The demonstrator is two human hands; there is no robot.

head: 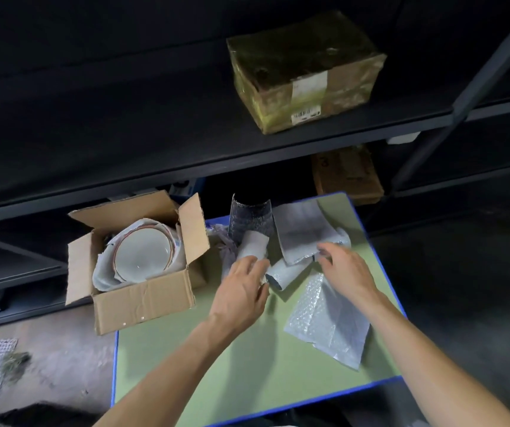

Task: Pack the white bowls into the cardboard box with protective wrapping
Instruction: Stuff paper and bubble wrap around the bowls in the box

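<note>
left hand (244,288) and right hand (347,269) touching foam wrapping (303,232) beside cardboard box (142,300) — grips unclear, white bowl (144,252) lying inside

Faint "3" on the lower-shelf carton (347,174); taped box (306,72) label illegible.

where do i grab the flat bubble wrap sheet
Pinch the bubble wrap sheet at its near corner, fingers coming from the front edge of the table: it lies flat, so only an edge lifts, and that corner is clear of the right hand reaching over its far end.
</note>
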